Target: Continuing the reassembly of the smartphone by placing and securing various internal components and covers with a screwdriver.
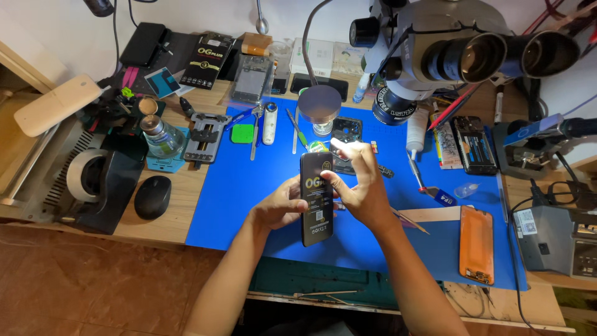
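Hands (323, 199) over blue mat (249, 205)

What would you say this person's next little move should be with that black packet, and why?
Probably lift the top flap open. The left hand steadies the flat black packet upright above the blue mat, while the right hand pinches its upper edge, and the packet looks closed.

We see a wooden workbench (168, 211) covered by a blue mat (249, 186). Left of the hands lie a black mouse (152, 196) and a tape dispenser (99, 183); right of them, an orange phone screen (477, 244); beyond them, tweezers (255, 127) and a green pad (242, 133).
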